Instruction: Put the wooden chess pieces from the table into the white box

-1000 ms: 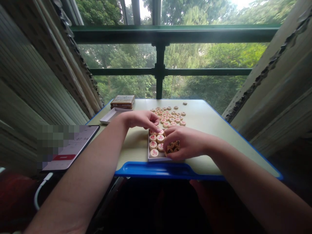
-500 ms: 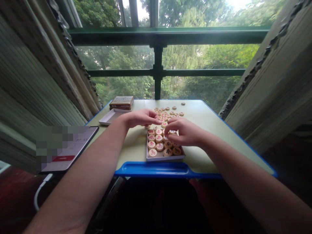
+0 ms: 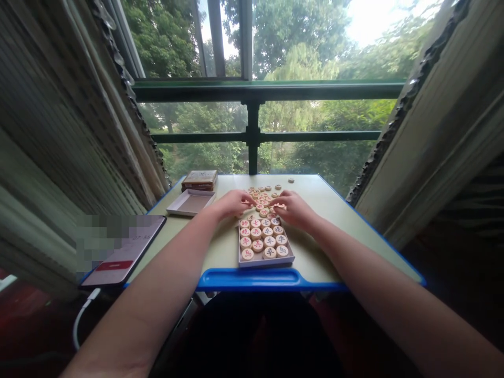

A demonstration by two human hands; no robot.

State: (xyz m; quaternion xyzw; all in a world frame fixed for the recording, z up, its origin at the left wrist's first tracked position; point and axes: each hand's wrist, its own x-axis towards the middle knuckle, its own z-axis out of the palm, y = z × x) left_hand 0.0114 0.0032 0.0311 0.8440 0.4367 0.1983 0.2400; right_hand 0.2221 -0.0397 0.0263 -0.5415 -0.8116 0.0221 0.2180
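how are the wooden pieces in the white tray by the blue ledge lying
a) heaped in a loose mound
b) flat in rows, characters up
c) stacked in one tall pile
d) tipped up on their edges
b, because the xiangqi pieces lie flat side by side in rows in the white tray, with their carved characters facing up.

Daylight pours through a window (image 3: 255, 121) ahead, and the sky (image 3: 374, 21) burns white at one o'clock, washing out the leaves there. The tabletop (image 3: 326, 226) is evenly lit with only faint, soft shadows, and the wooden pieces (image 3: 258, 242) look fairly sharp. Wide-angle distortion bows the curtains (image 3: 51, 131) at nine o'clock. Part of a phone (image 3: 122, 249) at eight o'clock is pixelated.
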